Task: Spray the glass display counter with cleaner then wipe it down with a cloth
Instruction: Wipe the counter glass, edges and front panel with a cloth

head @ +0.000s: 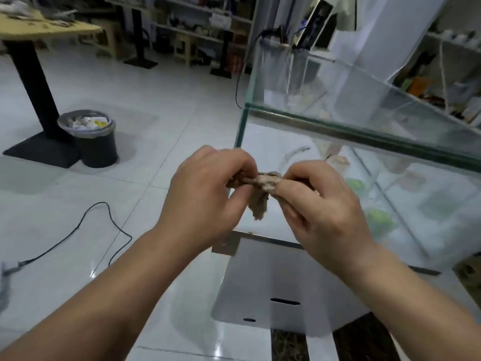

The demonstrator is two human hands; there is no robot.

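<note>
Person's arms only in view — L forearm & R forearm, both bare, uncovered right up to the frame edge. Each ends in a bare grip: L grip, R grip. Short nails on the fingers where visible — finer detail lost to blur.

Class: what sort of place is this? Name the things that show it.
Probably a small shop or showroom: a glass display counter with items inside, stocked shelves along the back wall, and a waste bin on the tiled floor.
</note>
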